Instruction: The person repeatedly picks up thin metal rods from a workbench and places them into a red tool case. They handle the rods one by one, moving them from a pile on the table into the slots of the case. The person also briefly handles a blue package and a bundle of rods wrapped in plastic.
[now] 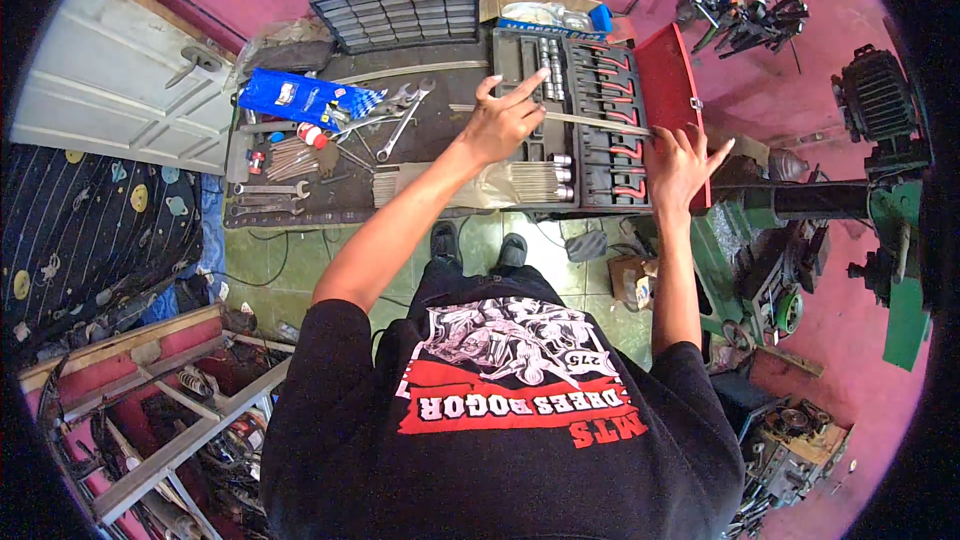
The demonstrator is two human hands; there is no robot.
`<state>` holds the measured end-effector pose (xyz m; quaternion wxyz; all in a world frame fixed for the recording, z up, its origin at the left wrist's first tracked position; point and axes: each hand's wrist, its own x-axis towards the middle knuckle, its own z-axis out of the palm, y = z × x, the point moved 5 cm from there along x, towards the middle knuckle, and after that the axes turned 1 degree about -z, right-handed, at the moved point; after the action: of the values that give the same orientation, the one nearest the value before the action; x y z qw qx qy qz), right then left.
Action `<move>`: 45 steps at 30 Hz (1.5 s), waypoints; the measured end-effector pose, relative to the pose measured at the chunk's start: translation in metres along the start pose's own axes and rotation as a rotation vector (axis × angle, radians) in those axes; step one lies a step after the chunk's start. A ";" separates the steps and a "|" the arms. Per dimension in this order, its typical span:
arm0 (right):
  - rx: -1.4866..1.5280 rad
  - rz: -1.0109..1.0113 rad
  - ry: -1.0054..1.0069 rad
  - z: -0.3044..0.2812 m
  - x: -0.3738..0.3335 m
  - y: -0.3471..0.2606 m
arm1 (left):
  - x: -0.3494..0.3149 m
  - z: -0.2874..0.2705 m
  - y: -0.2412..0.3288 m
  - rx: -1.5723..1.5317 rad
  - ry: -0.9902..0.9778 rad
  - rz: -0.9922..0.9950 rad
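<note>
A thin strip of slender metal rods spans crosswise between my hands, above an opened tool case. My left hand grips it near its left end, index finger stretched out. At the right end, the fingers of my right hand pinch the rods, and one finger sticks out. Below them, the case's black tray holds red-handled tools and silver sockets. A bundle of similar rods in clear plastic wrap lies along the table's front edge, beneath my left forearm.
Open-end wrenches, a blue packet and loose brown sticks lie on the table's left. A small-drawer cabinet stands behind. The case's red lid stands raised. Green machinery is at the right.
</note>
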<state>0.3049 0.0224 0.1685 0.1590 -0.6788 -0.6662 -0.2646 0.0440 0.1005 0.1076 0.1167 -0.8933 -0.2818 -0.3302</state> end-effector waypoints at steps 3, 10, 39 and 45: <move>0.015 0.013 0.030 -0.011 -0.016 0.014 | -0.001 0.008 0.021 -0.044 0.044 -0.012; -0.020 0.035 0.037 -0.029 -0.047 0.051 | -0.009 0.032 0.077 -0.152 0.036 -0.036; 0.166 -0.195 -0.058 -0.017 -0.043 0.041 | -0.046 0.042 0.097 -0.150 -0.054 -0.300; 0.266 -0.233 -0.016 -0.004 -0.041 0.014 | -0.052 0.032 0.096 -0.157 -0.049 -0.322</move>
<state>0.3188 -0.0140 0.1503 0.2104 -0.5723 -0.7706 -0.1854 0.0838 0.0123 0.0472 -0.0149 -0.8506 -0.3974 -0.3439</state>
